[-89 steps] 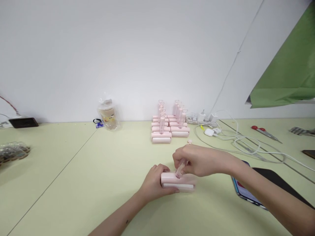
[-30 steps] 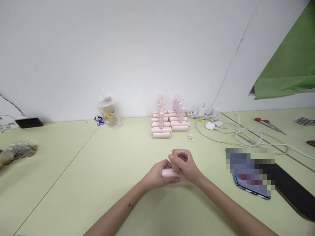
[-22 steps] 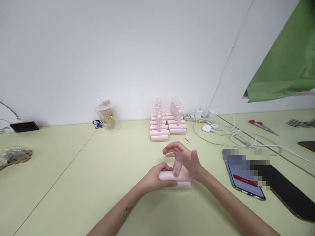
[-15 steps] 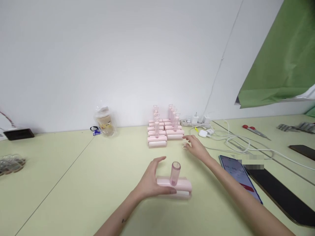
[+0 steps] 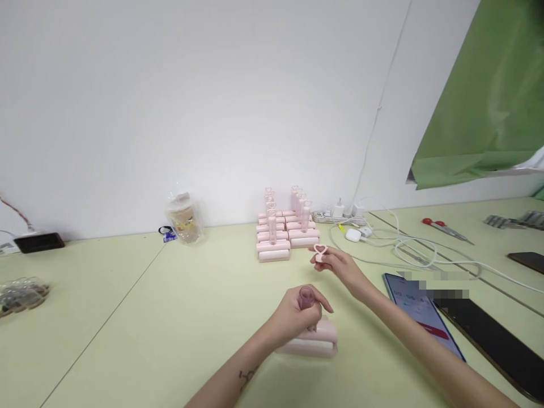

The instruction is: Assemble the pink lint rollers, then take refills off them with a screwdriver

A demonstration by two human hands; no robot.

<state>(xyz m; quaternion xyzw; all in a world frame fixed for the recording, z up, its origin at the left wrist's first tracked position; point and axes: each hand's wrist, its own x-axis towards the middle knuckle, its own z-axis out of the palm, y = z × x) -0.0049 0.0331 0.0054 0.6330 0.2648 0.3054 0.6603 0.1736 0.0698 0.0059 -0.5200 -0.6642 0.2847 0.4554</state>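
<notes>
My left hand (image 5: 297, 317) is wrapped round a clear pink tube (image 5: 306, 296) that stands upright on a pink roller block (image 5: 313, 343) lying on the pale green table (image 5: 170, 317). Farther back, my right hand (image 5: 335, 264) pinches a small pink heart-shaped cap (image 5: 321, 250) just above the table. Behind it stands a stack of finished pink blocks with capped tubes (image 5: 284, 232).
A phone (image 5: 419, 309) and a dark tablet (image 5: 493, 340) lie at the right. White cables (image 5: 416, 249), chargers and a power strip (image 5: 335, 215) sit behind them, with scissors (image 5: 446, 229) farther right. A wrapped drink cup (image 5: 183, 218) stands by the wall; a clear bag (image 5: 21, 292) lies at the left.
My right hand let go of the tube, reached back and picked up the heart cap from the table. My left hand shifted from the block's end to grip the upright tube.
</notes>
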